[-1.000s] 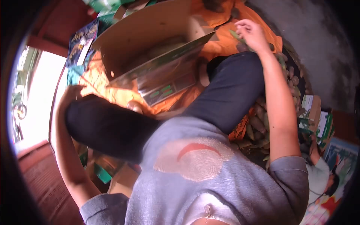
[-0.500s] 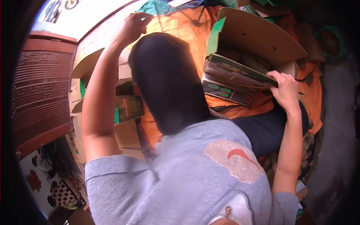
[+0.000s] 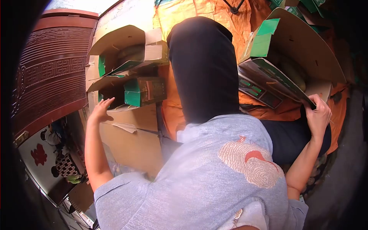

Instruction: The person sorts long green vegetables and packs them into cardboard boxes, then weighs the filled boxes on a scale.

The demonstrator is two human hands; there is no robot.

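My right hand (image 3: 319, 114) pinches the edge of the long flap of an open cardboard box (image 3: 312, 46) with green end flaps. Inside the box, rounded brownish contents show in shadow. The box sits over a digital scale (image 3: 257, 92) whose display glows green. On the other side, my left hand (image 3: 101, 111) hangs with its fingers apart and nothing in them. It is just below the corner of a second open carton (image 3: 147, 92) with a green flap and a dark interior. Behind that carton stands another open box (image 3: 155, 53) with something rounded inside.
An orange tarp (image 3: 203, 9) covers the ground under the boxes. Flat brown cardboard (image 3: 132, 147) lies by my left side. A carved reddish wooden panel (image 3: 57, 65) stands at the far left. My dark-trousered knee (image 3: 203, 65) rises between the boxes.
My left hand has come down and back from beyond the knee to the cartons on the left. My right hand keeps its hold on the flap. The whole view has shifted.
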